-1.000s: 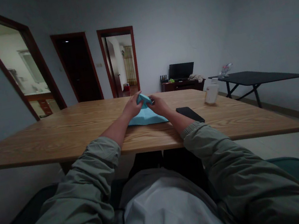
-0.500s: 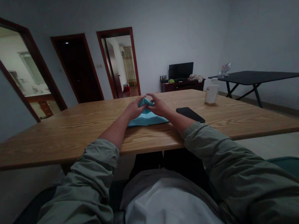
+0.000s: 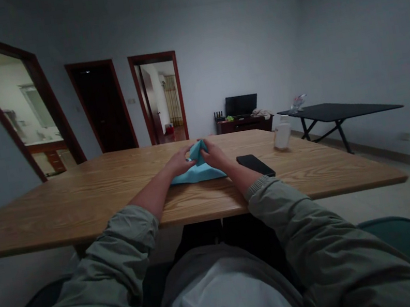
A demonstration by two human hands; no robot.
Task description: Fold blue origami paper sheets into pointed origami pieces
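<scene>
A light blue sheet of paper (image 3: 196,174), partly folded, lies on the wooden table (image 3: 79,200) straight in front of me. Its far part stands up as a peak between my hands. My left hand (image 3: 179,161) pinches the raised paper from the left, fingers closed on it. My right hand (image 3: 216,154) grips the same peak from the right, fingers curled. Both forearms rest over the table's near edge.
A black phone (image 3: 255,165) lies flat just right of my right wrist. A white bottle (image 3: 282,135) stands farther right on the table. A black side table (image 3: 339,111) stands by the right wall. Doorways open in the far wall.
The camera has tilted up a little, so the table sits lower in view. My hands stay on the paper, and the raised peak stands slightly higher between them than half a second ago.
</scene>
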